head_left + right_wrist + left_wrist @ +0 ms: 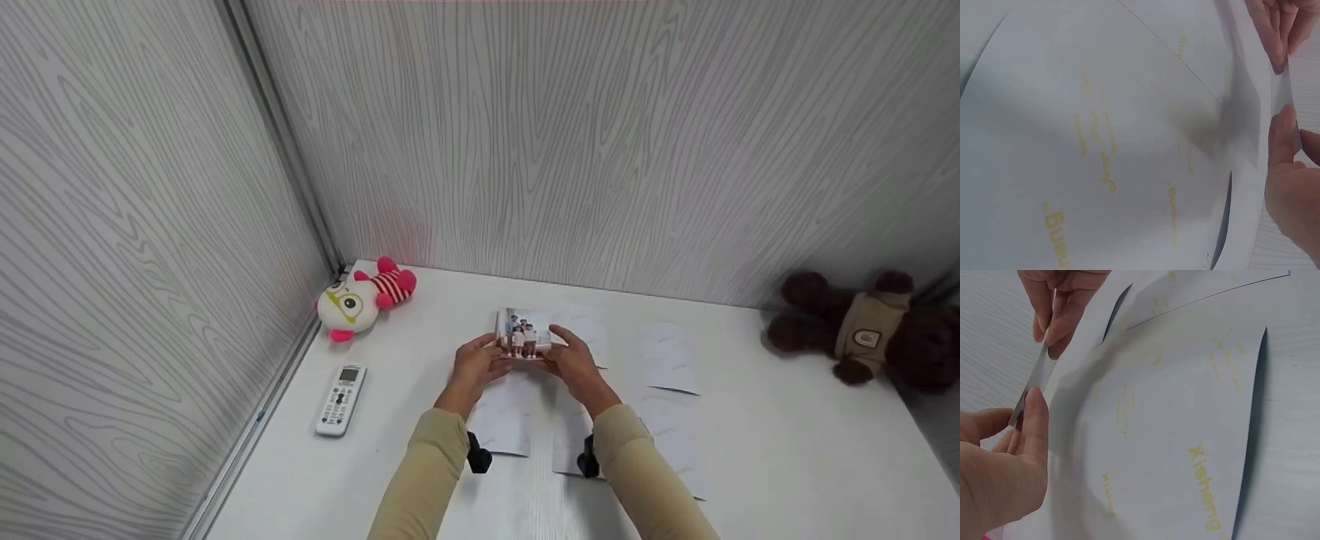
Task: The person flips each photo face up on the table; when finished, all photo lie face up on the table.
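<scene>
A printed photo (523, 335) showing a group of people is held up over the table, picture side toward the head camera. My left hand (475, 366) pinches its left edge between thumb and fingers. On the opposite edge, my right hand (574, 364) pinches it the same way. Both wrist views show the photo's thin edge, slightly bent, between the two hands. Beneath and around the hands lie several photo sheets with their white backs up, such as one sheet (1174, 433) with yellow lettering and another sheet (1089, 146) under the right wrist.
On the left are a pink-and-white plush toy (351, 306) and a white remote control (341, 400). A brown teddy bear (870, 334) lies at the far right. More face-down sheets, including one sheet (670, 358), lie right of the hands. Panel walls (480, 150) enclose the white table.
</scene>
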Demonstrator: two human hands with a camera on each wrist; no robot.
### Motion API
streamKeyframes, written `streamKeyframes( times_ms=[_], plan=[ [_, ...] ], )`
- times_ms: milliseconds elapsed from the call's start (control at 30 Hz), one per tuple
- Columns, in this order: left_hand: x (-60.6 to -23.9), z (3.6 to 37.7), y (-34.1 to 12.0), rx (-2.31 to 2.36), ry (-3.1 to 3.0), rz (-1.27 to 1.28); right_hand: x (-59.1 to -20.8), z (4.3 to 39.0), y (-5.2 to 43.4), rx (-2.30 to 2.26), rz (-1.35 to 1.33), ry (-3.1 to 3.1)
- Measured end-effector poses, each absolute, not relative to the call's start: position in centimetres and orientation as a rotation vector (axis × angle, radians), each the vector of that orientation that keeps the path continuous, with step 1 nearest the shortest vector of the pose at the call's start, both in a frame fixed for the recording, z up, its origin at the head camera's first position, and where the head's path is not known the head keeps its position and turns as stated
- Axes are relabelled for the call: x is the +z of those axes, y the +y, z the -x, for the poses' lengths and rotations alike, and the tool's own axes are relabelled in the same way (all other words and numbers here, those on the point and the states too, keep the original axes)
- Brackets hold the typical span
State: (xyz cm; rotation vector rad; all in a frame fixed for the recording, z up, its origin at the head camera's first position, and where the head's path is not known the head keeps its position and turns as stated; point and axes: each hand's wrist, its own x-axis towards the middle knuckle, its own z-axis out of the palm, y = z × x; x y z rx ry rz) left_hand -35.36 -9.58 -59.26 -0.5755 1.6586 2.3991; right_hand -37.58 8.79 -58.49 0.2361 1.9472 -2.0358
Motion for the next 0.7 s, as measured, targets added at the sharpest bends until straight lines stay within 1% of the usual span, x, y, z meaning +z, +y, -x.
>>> streamKeyframes(
  times_ms=[467, 700],
  plan=[
    [-58.9, 36.4, -9.4, 2.426, 1.718, 0.72, -59.4, 37.3, 8.3, -2.084, -0.222, 1.849],
    [-58.8, 36.7, -9.4, 2.384, 1.756, 0.716, -59.5, 37.6, 8.1, -2.014, -0.238, 1.846]
  ],
)
